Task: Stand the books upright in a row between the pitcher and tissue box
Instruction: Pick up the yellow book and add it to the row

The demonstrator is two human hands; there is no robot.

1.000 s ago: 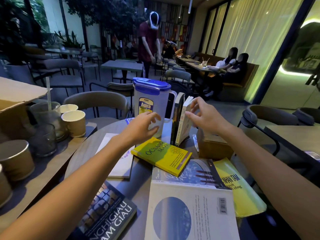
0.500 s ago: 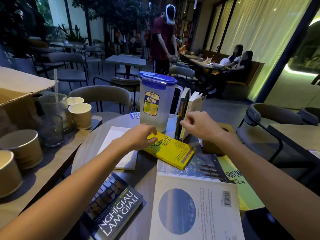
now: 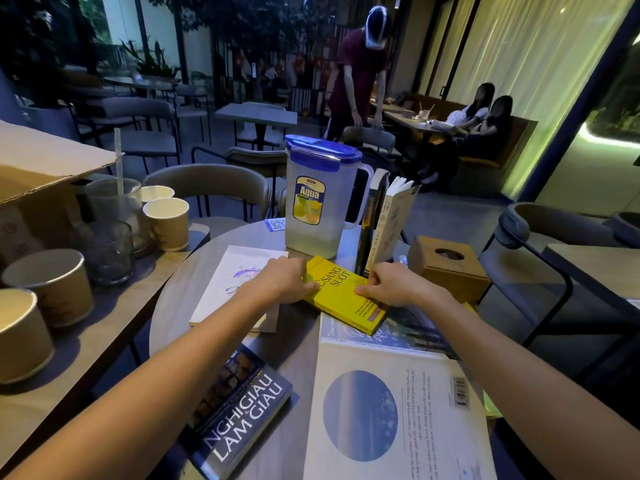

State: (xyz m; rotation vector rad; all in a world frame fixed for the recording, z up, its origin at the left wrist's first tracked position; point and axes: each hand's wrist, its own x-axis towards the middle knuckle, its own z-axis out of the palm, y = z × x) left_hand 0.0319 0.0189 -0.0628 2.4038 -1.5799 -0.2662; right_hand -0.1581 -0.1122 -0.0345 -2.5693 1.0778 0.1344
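A clear pitcher (image 3: 317, 199) with a blue lid stands at the back of the round table (image 3: 298, 344). A wooden tissue box (image 3: 450, 271) sits to its right. Between them two books (image 3: 382, 220) stand upright, leaning slightly. In front of them a yellow book (image 3: 343, 294) lies flat on other books. My left hand (image 3: 284, 280) grips its left edge and my right hand (image 3: 394, 284) grips its right edge. More books lie flat: a white one (image 3: 235, 282) at the left, a dark one (image 3: 239, 407) near me, a large white one (image 3: 394, 414).
A side counter at the left holds paper cups (image 3: 168, 221), glasses (image 3: 110, 251) and a cardboard box (image 3: 41, 168). Chairs (image 3: 214, 181) surround the table. A person (image 3: 360, 71) stands at tables behind, and others sit at the right.
My right hand left the standing books and came down to the yellow book. My left hand moved from the pitcher to the book's left edge. The standing books stay up.
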